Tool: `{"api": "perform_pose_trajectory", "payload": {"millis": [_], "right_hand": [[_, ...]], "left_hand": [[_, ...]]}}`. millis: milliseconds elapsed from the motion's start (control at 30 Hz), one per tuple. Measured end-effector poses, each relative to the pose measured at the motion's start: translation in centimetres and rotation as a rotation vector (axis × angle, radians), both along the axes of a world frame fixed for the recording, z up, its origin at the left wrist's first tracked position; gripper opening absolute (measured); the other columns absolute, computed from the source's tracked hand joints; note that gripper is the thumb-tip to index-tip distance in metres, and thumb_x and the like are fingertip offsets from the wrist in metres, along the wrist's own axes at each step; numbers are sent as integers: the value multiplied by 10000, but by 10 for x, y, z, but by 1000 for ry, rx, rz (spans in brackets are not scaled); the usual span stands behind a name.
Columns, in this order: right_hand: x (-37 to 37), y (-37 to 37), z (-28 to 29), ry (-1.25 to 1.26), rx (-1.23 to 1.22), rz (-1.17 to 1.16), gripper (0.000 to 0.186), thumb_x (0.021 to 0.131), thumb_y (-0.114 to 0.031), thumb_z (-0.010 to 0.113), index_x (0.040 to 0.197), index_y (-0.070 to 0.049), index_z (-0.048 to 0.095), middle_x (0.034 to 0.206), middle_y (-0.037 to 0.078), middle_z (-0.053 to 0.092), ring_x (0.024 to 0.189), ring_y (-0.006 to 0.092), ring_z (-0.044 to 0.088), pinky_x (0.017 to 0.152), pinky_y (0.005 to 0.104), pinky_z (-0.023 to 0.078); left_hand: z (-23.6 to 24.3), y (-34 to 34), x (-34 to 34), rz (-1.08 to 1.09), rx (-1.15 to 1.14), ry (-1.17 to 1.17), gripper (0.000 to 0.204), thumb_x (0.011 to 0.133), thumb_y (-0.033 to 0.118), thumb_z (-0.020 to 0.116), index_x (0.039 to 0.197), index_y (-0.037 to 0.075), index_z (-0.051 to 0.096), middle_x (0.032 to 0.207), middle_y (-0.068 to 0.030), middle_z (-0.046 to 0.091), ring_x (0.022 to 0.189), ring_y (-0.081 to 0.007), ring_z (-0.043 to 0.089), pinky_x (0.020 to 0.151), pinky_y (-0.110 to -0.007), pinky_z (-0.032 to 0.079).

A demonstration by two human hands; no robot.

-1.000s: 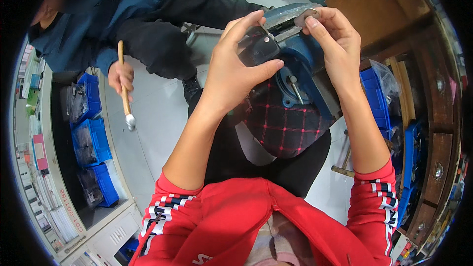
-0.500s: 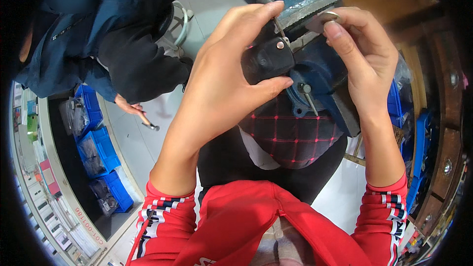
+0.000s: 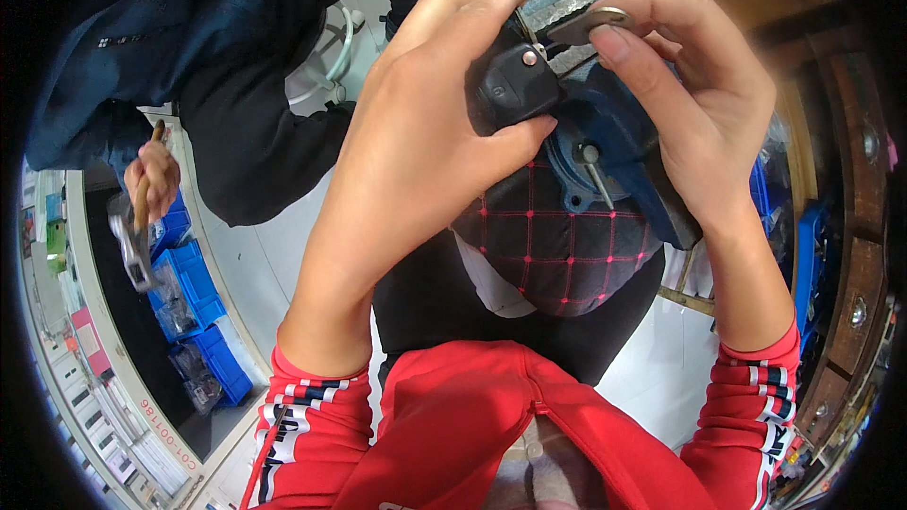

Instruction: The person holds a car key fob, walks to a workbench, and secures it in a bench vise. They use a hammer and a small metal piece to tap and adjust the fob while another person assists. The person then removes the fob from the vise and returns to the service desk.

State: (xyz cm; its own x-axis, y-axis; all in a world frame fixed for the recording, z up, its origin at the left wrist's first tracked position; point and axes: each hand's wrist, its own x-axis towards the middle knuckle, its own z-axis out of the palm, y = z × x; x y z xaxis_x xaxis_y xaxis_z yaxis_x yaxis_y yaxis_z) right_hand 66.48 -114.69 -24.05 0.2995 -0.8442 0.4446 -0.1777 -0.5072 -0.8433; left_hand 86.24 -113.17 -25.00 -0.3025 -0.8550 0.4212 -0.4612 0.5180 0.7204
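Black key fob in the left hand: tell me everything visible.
The black key fob is a chunky, plastic-looking case with a silver-coloured round stud and a faint mark on its face. Held tilted in the left hand, thumb at its lower edge, it sits beside the blue vise; whether they touch is unclear.

A person in dark blue clothing [image 3: 123, 66] sat at the upper left, gripping a hammer [image 3: 141, 212], its head downward. A light-coloured cabinet [image 3: 161, 406] stood along the left; blue bins [image 3: 227, 368] inside contained clear plastic bags [image 3: 194, 382]. Pale tiled flooring [image 3: 265, 255] lay beside it. A dark checked cloth [image 3: 548, 250] with red lines was noted centrally. Wooden drawers [image 3: 839, 349] with metal pulls stood at right.
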Motion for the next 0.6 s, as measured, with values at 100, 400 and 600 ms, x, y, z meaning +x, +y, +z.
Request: {"api": "perform_pose_trajectory", "payload": {"millis": [100, 400, 600], "right_hand": [[0, -1, 2, 18, -25, -9, 173, 836, 10, 623, 1007, 23, 597, 964, 45, 610, 880, 99, 577, 805, 241, 467], [7, -2, 6, 69, -50, -35, 157, 826, 1, 639, 981, 15, 613, 951, 36, 614, 879, 92, 581, 783, 235, 473], [10, -3, 16, 209, -150, -12, 149, 813, 9, 643, 961, 1, 628, 923, 36, 619, 845, 98, 591, 757, 227, 473]], "left_hand": [[0, 2, -4, 18, 31, 29, 661, 638, 99, 726, 1261, 41, 513, 1149, -111, 535, 1079, -203, 529, 888, -280, 429], [3, 9, -7, 83, 38, 20, 638, 642, 86, 714, 1243, 18, 513, 1150, -115, 518, 1058, -201, 536, 872, -276, 431], [4, 10, -6, 93, 82, 27, 598, 634, 85, 721, 1197, 15, 530, 1082, -105, 525, 1004, -204, 548, 838, -269, 426]]}}
